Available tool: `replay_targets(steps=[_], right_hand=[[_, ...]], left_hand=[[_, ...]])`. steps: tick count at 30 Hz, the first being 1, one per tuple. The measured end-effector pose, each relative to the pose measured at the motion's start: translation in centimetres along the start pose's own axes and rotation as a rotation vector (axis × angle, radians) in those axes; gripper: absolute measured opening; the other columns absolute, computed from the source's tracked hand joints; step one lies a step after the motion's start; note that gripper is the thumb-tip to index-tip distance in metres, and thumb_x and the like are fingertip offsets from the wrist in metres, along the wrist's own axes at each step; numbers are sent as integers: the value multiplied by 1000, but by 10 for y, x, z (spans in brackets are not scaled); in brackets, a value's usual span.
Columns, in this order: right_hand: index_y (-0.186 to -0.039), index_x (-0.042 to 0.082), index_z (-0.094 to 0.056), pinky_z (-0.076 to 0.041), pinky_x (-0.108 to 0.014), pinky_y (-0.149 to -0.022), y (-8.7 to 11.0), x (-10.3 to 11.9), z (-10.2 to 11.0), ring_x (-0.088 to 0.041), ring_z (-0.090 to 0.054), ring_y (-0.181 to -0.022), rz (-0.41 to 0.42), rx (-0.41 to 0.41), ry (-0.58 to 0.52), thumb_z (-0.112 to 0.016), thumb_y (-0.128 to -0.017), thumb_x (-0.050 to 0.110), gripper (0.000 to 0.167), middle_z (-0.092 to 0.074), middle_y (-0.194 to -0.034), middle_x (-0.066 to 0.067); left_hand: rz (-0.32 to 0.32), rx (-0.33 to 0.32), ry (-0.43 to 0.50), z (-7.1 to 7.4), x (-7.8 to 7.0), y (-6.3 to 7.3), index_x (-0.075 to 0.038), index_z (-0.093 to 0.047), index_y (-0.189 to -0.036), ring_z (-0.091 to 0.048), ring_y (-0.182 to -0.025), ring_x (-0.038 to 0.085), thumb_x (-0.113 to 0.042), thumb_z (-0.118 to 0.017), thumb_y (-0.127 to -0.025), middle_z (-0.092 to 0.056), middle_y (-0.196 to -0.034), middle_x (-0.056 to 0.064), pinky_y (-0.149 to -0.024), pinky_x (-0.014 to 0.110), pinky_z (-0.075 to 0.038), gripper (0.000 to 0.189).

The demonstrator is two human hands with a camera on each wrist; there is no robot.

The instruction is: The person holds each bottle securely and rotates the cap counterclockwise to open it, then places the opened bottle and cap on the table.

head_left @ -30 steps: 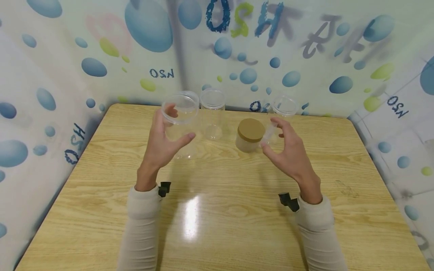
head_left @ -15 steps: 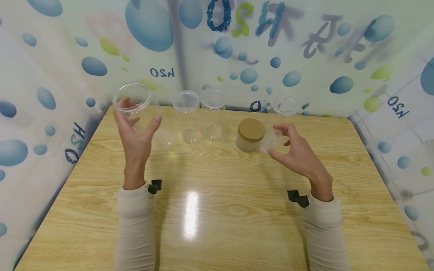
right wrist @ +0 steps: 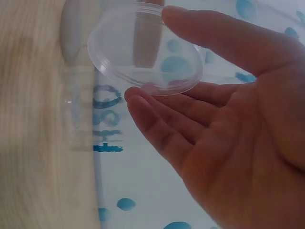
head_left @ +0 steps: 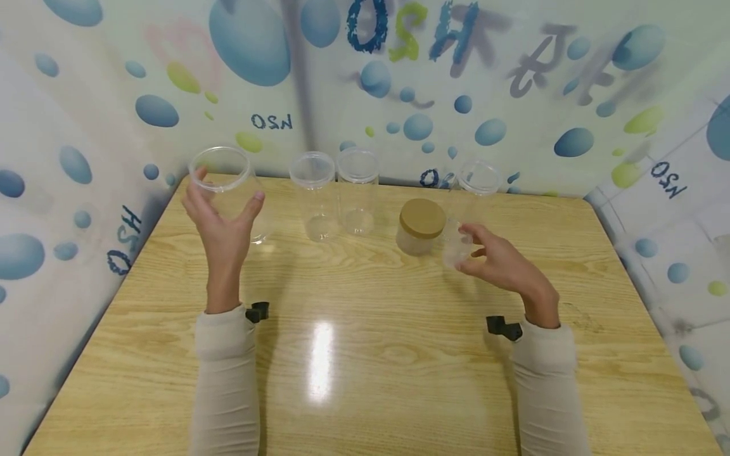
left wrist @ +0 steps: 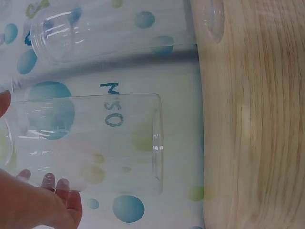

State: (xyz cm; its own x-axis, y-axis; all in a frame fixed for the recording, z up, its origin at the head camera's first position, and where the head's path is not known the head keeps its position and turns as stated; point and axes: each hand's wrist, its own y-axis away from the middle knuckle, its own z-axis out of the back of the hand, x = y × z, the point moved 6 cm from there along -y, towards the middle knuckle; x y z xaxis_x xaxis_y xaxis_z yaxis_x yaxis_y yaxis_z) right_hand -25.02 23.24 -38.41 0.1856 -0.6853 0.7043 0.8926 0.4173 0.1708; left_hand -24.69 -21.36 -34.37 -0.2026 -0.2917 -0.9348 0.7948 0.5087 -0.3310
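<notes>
In the head view, my left hand [head_left: 219, 231] grips a tall clear plastic jar [head_left: 229, 201] at the table's left back, rim up. Fingers and thumb lie on opposite sides of it. Seen from the left wrist, this jar's base [left wrist: 157, 148] stands out against the wall cloth, above the table edge. My right hand [head_left: 504, 261] pinches a thin, round clear plastic lid [right wrist: 114, 52] between thumb and fingers. It is tilted beside a short jar with a tan lid [head_left: 422, 218]. Behind the right hand stands another clear jar [head_left: 476, 183].
Two more lidless-looking clear jars [head_left: 313, 202] stand side by side at the middle back of the wooden table [head_left: 388, 354]. A patterned cloth wall [head_left: 490, 82] rises right behind the table's back edge and along both sides.
My left hand has carried its jar leftward, away from the middle jars, then slightly down. My right hand has shifted a little right and toward me, turning the clear lid.
</notes>
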Motion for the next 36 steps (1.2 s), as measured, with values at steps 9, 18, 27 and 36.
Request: replay_targets(steps=[9, 18, 27, 36], right_hand=[[-152, -8, -21, -43, -59, -102, -13, -26, -14, -51, -41, -134, -4, 50, -112, -67, -93, 4, 76, -31, -153, -31], [-149, -10, -30, -50, -52, -92, -13, -42, -14, -46, -53, -117, -55, 47, -7, -71, -90, 7, 73, -47, -138, -33], [-145, -18, -30, -32, -63, -109, -17, -48, -19, -52, -34, -136, -50, 99, 61, -78, -83, 6, 82, -33, -148, -38], [-142, -18, -34, -29, -63, -110, -19, -51, -24, -52, -32, -134, -43, 93, 106, -80, -81, 10, 82, -34, -144, -39]], left_hand=[[29, -16, -76, 0, 12, -2, -21, -34, -147, -28, -117, 11, -26, -83, -80, -28, -118, -4, -106, 34, -28, 83], [76, -12, -120, -1, 20, -3, -19, -30, -151, -30, -122, 14, -27, -81, -82, -31, -125, 0, -109, 35, -30, 86], [135, -9, -130, -2, 28, -5, -17, -27, -152, -32, -122, 16, -26, -80, -83, -32, -129, 2, -110, 33, -28, 87], [173, 2, -146, -2, 37, -5, -14, -24, -152, -32, -119, 14, -25, -78, -84, -31, -142, 11, -111, 31, -27, 88]])
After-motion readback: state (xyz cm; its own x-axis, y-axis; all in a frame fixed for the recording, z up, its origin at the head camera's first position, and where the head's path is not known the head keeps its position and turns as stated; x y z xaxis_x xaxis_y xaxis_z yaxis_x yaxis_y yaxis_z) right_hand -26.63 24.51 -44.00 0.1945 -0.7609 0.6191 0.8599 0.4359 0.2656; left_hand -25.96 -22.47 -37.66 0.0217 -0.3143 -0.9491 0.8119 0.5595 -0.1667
